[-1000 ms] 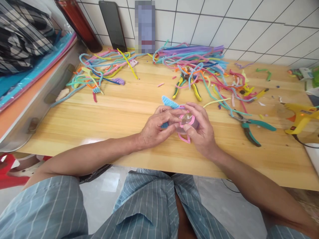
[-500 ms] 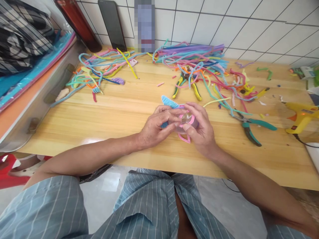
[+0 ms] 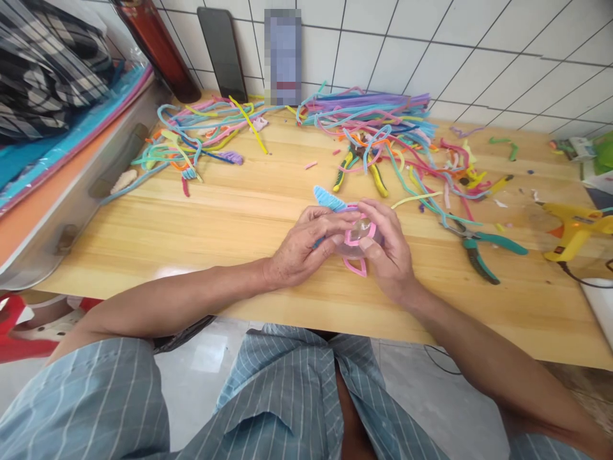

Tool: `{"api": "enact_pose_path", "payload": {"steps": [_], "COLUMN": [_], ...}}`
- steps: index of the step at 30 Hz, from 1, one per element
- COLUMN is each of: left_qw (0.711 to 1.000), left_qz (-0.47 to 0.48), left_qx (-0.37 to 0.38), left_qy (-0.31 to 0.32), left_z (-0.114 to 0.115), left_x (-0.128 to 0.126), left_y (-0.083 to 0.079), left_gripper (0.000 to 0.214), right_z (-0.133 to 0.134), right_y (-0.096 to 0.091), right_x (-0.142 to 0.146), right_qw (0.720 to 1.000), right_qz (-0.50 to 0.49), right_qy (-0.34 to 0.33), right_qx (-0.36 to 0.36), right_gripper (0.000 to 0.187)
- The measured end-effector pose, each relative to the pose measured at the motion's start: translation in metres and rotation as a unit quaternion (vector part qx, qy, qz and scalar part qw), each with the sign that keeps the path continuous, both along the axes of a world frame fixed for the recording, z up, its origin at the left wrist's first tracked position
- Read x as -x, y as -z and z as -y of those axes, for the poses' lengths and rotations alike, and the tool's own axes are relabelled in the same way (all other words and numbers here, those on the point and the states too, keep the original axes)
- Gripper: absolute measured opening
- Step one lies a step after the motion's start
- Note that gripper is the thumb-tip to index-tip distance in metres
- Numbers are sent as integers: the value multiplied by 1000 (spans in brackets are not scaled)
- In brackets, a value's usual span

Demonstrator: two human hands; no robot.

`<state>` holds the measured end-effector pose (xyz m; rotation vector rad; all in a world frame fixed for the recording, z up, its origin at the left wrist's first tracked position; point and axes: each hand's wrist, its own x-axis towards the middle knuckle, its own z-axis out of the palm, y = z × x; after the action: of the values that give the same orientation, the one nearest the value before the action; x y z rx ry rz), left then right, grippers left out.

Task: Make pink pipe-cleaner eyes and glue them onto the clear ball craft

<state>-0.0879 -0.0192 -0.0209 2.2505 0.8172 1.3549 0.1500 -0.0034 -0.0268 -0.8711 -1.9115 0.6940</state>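
Between my hands is a round pipe-cleaner craft [image 3: 352, 250], pale purple with a pink ring on its face. A shiny, see-through centre shows inside the ring. A blue fuzzy wing-like piece [image 3: 328, 199] sticks out at its upper left, and a pink loop [image 3: 355, 267] hangs below. My left hand [image 3: 311, 243] grips the left side, its fingertips reaching the ring. On the right side, my right hand [image 3: 389, 246] curls its fingers over the top and presses the thumb near the ring's lower edge. Part of the craft is hidden by my fingers.
Loose pipe cleaners [image 3: 373, 112] lie heaped along the back, with yellow-handled pliers [image 3: 359, 169] before them. Teal-handled pliers [image 3: 483, 246] and a yellow glue gun [image 3: 575, 230] are at right. A phone [image 3: 223, 54] leans on the tiled wall; a plastic bin [image 3: 81, 204] stands left.
The pink ring is tilted slightly differently and looks more angular now. Both hands keep their hold on the craft. The view has shifted a little.
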Motion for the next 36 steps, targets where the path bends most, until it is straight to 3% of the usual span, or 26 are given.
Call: {"api": "enact_pose_path", "payload": {"steps": [12,16,18,20,25,32,36], "left_qw": [999,997,992,984,966,949,929], "left_qz": [-2,25,41,48,-1,-108,2], "left_qx": [-41,-32,7,80,239,286,363], "left_qy": [9,-67,-123,-149,-95,-79,-76], "left_z": [-5,-4,-5,-8,-9,-10,-12], "left_x": [1,10,14,16,16,10,8], "left_y": [5,2,3,6,8,1,1], "left_gripper": [37,26,27,41,78,75,73], "right_z": [-1,-4,-6,-9,-16,-25,-26], "right_y": [1,3,5,7,9,5,4], "right_x": [-1,-3,-4,-5,-12,-24,-21], "right_qw": [1000,998,996,992,982,977,968], "right_qz": [0,-38,-63,-87,-116,-92,-133], "right_qy": [4,6,11,22,30,30,27], "right_qx": [10,45,69,94,144,192,209], "right_gripper": [55,54,56,60,65,61,67]}}
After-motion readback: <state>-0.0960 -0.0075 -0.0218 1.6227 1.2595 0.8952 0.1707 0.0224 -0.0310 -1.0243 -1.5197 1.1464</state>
